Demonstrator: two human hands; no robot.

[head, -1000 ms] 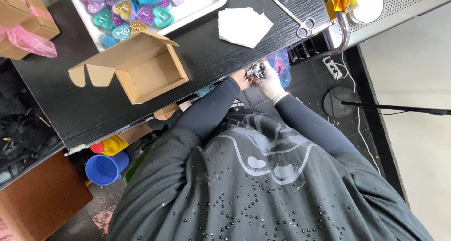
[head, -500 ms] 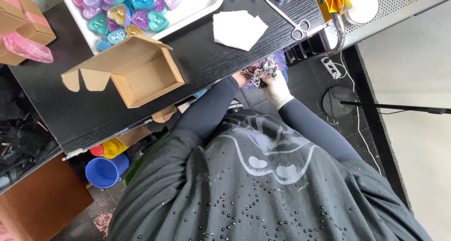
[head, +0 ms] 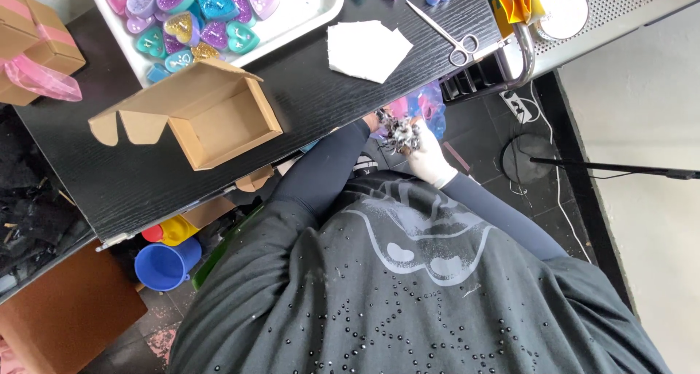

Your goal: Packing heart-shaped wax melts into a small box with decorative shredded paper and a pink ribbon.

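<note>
Both my hands meet just below the black table's (head: 306, 104) front edge, holding a small clump of dark shredded filler (head: 399, 133). My right hand (head: 429, 159), in a white glove, grips it from below. My left hand (head: 375, 121) is mostly hidden behind the sleeve and the clump. An open brown cardboard box (head: 219, 119) lies empty on the table to the left of my hands.
A white tray (head: 306, 13) of colourful heart-shaped pieces sits at the back. A stack of white paper squares (head: 364, 49) and scissors (head: 448, 31) lie near the right end. Pink-ribboned boxes (head: 33, 46) stand far left. A blue bucket (head: 166, 261) sits on the floor.
My hands have shifted slightly, still together on the dark clump below the table edge. The view has drifted a little; nothing on the table has moved.
</note>
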